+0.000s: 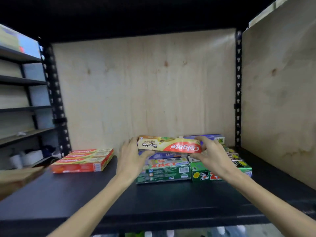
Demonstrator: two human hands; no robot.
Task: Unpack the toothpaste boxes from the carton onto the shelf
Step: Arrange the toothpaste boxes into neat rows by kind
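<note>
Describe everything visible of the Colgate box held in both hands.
The Colgate box is a long cardboard carton, cream with a red logo band, printed upside down to the camera. It lies level, lengthwise left to right, over the stacked boxes. The left hand grips its left end, the right hand its right end.

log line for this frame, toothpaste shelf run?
phase: placing | held: Colgate box, upside down, gripped at both ends by left hand and right hand | over: green boxes | shelf: red Colgate stack left
</note>
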